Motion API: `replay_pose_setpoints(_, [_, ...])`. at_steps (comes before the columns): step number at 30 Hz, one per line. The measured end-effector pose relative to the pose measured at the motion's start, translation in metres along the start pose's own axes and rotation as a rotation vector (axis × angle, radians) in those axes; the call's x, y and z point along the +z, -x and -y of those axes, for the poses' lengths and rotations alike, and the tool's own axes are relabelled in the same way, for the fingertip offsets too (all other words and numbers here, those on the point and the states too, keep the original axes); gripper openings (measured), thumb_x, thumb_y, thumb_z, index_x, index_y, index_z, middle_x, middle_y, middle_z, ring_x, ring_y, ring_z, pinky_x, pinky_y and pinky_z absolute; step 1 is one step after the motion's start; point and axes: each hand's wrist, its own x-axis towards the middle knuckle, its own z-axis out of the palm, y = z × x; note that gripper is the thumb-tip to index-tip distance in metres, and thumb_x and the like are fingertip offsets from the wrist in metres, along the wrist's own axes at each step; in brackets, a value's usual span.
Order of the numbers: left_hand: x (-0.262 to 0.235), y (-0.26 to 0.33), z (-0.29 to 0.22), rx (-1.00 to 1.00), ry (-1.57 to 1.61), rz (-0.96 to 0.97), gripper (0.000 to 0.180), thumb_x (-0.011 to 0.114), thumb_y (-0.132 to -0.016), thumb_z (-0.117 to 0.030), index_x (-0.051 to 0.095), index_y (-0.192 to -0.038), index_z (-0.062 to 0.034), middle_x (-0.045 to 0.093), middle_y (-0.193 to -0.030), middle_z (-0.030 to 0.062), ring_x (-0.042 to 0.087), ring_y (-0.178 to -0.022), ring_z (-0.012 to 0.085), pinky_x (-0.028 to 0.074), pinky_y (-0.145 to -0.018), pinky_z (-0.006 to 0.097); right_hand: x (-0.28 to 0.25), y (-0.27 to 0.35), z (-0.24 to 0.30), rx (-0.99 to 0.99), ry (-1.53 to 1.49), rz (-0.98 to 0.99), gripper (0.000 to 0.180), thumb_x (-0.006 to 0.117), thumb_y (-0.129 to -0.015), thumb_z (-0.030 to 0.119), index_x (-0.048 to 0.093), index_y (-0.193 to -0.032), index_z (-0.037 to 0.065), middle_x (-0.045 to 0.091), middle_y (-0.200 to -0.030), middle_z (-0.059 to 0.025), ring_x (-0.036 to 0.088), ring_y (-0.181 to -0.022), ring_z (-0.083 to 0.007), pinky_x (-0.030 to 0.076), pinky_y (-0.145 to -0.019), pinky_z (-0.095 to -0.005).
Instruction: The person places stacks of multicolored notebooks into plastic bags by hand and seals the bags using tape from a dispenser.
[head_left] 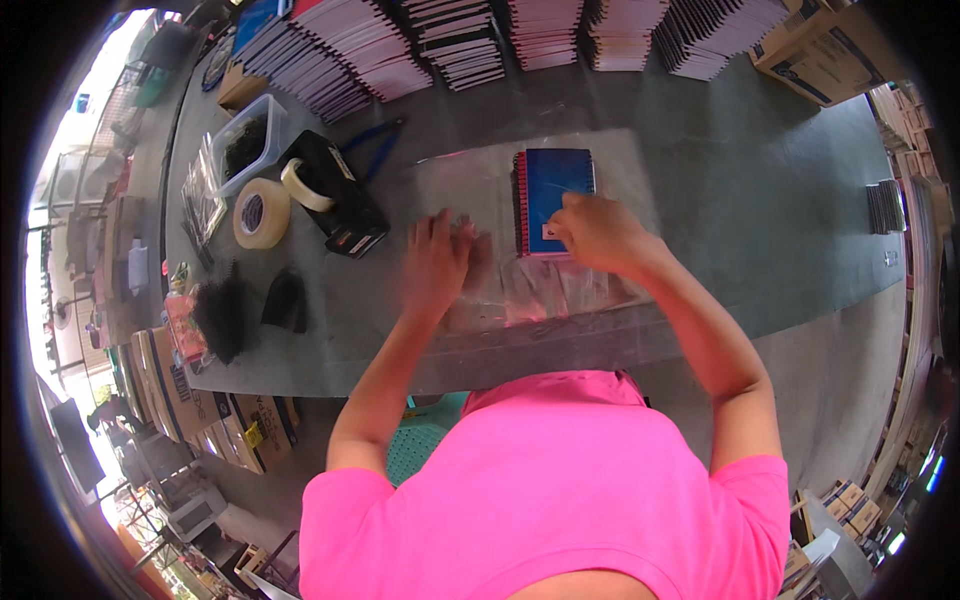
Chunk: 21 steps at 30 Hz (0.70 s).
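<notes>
A blue spiral-bound notebook (562,175) lies upright on a clear plastic sheet or bag (455,185), its red-and-dark coil along the left edge. Over the lower right of its cover is my right hand (607,236), fingers curled together. Its fingertips meet a small white label (548,231) on the cover; whether they pinch or press it is hard to see. My left hand (435,265) rests on the plastic to the left of the notebook, fingers apart and slightly blurred, holding nothing visible.
Tall stacks of spiral notebooks (545,35) line the far edge, beside a cardboard box (830,55). To the left are a clear tub (250,145), a tape roll (262,214), a black tape dispenser (340,205), blue-handled pliers (375,145) and black bundles (222,315).
</notes>
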Motion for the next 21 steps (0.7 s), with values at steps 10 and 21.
replay_pose_setpoints(10, [0.013,-0.005,-0.013,-0.361,0.587,0.062,0.038,0.067,-0.079,-0.015,0.049,-0.111,-0.004,0.054,-0.095,0.0126,0.057,-0.078,0.0246,0.046,-0.064,0.038,0.016,-0.002,-0.024,-0.141,0.041,-0.238,0.051,0.072,-0.068,0.016,0.055,-0.116,0.015,0.047,-0.127,-0.0057,0.043,-0.119,-0.0245,0.037,-0.095,-0.0402])
replay_pose_setpoints(21, [-0.009,-0.033,-0.017,-0.643,1.008,0.591,0.028,0.06,-0.084,-0.02,0.056,-0.099,0.0026,0.061,-0.076,0.009,0.059,-0.069,0.0188,0.046,-0.06,0.031,0.013,-0.006,-0.039,-0.224,0.059,-0.242,0.071,0.075,-0.064,0.035,0.046,-0.126,0.016,0.038,-0.139,-0.0047,0.031,-0.131,-0.0286,0.03,-0.101,-0.0467])
